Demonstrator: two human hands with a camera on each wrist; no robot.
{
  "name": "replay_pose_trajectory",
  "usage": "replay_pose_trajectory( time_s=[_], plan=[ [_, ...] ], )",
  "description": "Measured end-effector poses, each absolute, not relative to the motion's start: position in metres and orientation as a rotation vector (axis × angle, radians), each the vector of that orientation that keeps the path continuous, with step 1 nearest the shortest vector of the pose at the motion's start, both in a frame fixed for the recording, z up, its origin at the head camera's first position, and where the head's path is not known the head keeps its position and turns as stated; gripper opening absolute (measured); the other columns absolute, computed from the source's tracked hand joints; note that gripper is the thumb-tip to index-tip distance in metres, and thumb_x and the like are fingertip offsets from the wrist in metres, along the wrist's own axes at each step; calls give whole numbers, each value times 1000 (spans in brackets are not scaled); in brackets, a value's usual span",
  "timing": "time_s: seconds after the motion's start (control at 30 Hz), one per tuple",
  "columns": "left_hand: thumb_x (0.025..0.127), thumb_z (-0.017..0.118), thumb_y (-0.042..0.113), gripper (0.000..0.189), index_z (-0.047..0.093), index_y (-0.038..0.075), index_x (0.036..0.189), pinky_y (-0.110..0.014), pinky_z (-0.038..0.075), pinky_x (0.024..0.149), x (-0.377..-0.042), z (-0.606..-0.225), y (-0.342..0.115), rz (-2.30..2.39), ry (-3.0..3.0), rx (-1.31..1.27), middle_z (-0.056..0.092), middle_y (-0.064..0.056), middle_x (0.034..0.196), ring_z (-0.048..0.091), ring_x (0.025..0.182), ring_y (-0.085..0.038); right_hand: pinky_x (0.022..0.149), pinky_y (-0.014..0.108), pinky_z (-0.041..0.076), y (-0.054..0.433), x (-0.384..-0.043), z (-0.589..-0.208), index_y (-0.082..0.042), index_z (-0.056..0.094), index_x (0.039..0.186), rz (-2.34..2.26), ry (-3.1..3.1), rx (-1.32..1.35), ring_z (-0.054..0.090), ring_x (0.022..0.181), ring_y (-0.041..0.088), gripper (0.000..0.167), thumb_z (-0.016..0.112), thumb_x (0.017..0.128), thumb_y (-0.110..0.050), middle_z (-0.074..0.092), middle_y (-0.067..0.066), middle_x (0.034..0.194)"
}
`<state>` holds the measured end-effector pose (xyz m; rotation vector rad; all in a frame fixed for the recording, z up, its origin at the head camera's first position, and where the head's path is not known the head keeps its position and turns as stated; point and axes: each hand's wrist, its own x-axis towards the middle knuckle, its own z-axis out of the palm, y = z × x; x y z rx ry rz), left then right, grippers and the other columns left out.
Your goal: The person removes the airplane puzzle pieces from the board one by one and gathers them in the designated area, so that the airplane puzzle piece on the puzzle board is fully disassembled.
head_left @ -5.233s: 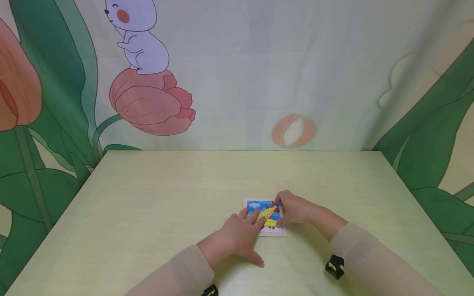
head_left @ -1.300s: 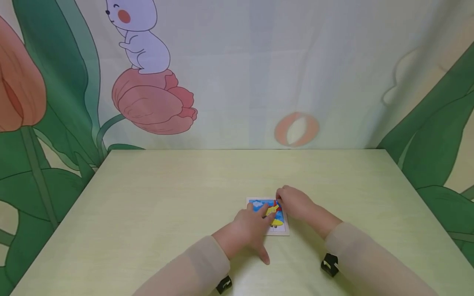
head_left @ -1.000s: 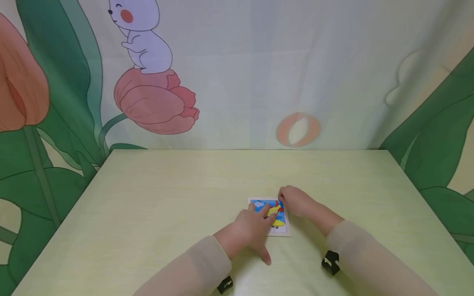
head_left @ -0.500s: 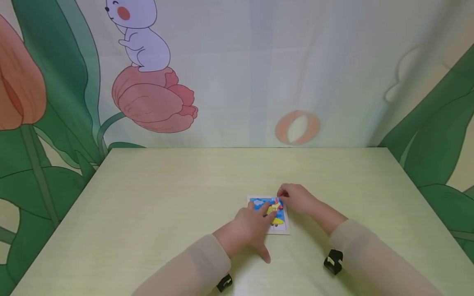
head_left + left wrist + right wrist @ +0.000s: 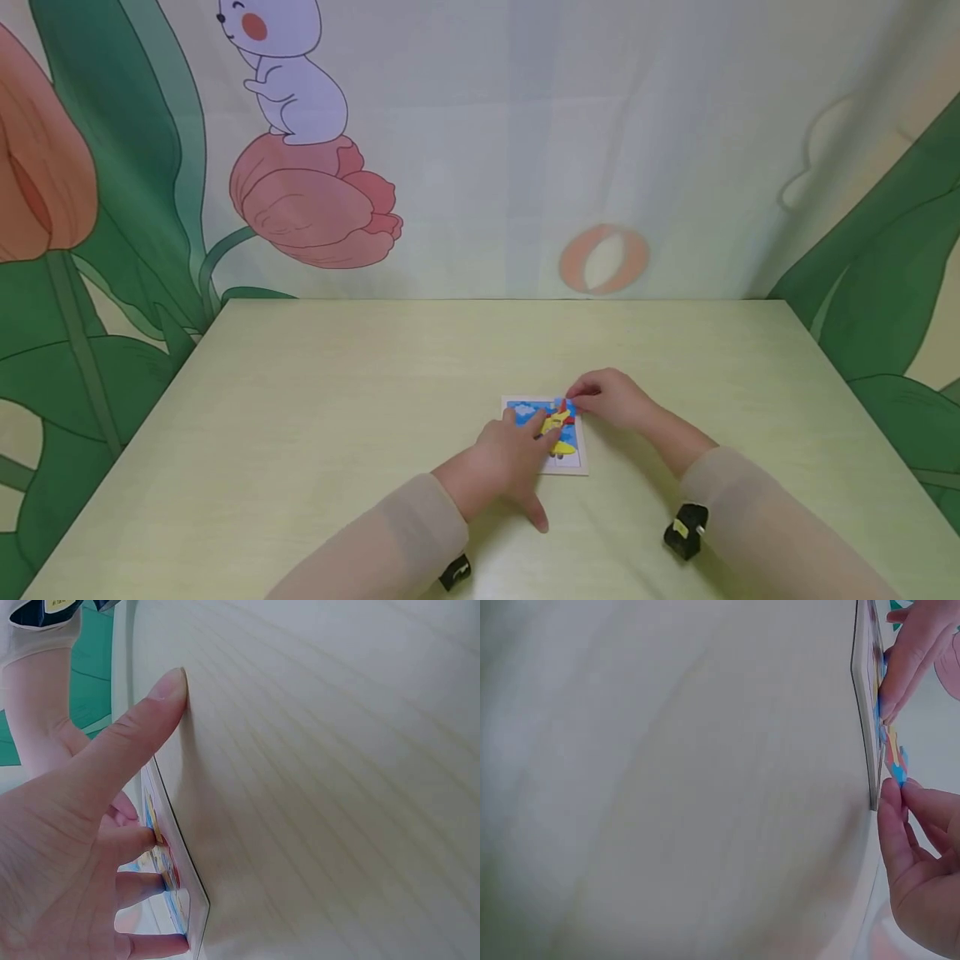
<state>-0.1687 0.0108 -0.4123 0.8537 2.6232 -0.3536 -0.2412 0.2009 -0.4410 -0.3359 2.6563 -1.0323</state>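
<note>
A small framed jigsaw puzzle (image 5: 572,467) with a yellow and red aeroplane on blue sky lies flat on the table. My left hand (image 5: 504,460) rests on its left part with fingers spread, covering much of the picture; the thumb sticks out over the tabletop. Between thumb and fingertips, my right hand (image 5: 617,404) pinches a jigsaw piece (image 5: 898,766) coloured blue, yellow and red at the puzzle's upper right corner. In the right wrist view, this piece stands tilted up from the board. The left wrist view shows the left fingertips (image 5: 176,943) down on the picture.
The pale wooden table (image 5: 337,400) stretches out around the puzzle. Behind it hangs a printed curtain (image 5: 465,167) with flowers and a white animal. Black wrist cameras (image 5: 686,531) sit below both sleeves.
The right hand, at the upper right corner throughout, has drawn slightly up and right, and the pinched piece now shows raised there. The left hand has barely moved over the last second.
</note>
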Motion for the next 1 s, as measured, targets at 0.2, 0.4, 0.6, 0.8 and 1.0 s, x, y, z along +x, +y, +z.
replay_pose_trajectory(
  time_s=[0.2,0.4,0.6,0.8,1.0],
  plan=[
    [51,65,80,116,24,31,148,-38,45,87,-170,-413,11,-319,2623,844,17,-1,155,28,132,-42,79,33,50,210,-240,-440,-7,70,100,-1088,2646,-262,56,87,19,14,62,90,-13,65,4,98],
    [51,66,80,116,25,30,148,-39,46,87,-171,-417,10,-286,2625,848,17,-2,155,28,131,-43,76,31,51,222,-235,-437,-3,69,100,-1127,2622,-276,58,84,19,16,62,90,-12,65,8,98],
    [51,65,80,118,22,30,149,-40,46,88,-171,-420,12,-298,2624,834,16,-2,155,27,132,-43,74,29,52,234,-231,-438,-1,68,100,-1148,2610,-252,59,81,17,16,63,89,-11,65,8,96],
    [52,64,80,117,21,30,149,-41,47,87,-170,-423,14,-307,2620,829,14,-2,155,27,132,-44,72,29,52,246,-226,-438,-1,68,98,-1147,2604,-223,58,79,17,14,63,89,-10,66,6,93],
    [58,64,77,110,22,31,149,-47,43,93,-166,-428,7,-212,2623,842,15,-3,155,26,132,-45,73,29,51,256,-221,-436,-1,68,98,-1140,2614,-207,58,80,17,14,63,89,-10,65,6,93]
  ],
)
